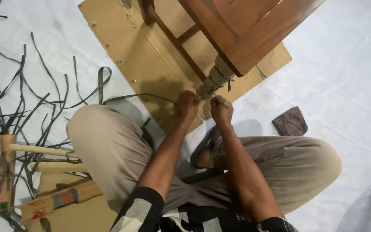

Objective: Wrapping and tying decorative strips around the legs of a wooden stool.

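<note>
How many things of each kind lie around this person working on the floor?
Brown wooden chair with a strip-wrapped leg: 1
Flat brown cardboard sheet under the chair: 1
Dark reddish flat pad on the floor: 1
Pale wooden frame piece with rungs: 1
Working hands, left and right: 2
Loose dark weaving strips: too many to count
Total counted: 6

Loose beige cloth trousers (108,146) are worn, with a black-and-white checked short-sleeved shirt (136,212); the forearms are left bare.

We are reaching both forearms toward 12 o'clock, the left hand (187,106) fisted knuckles up, the right hand (221,111) pinching just beside it at 3 o'clock, legs crossed.
</note>
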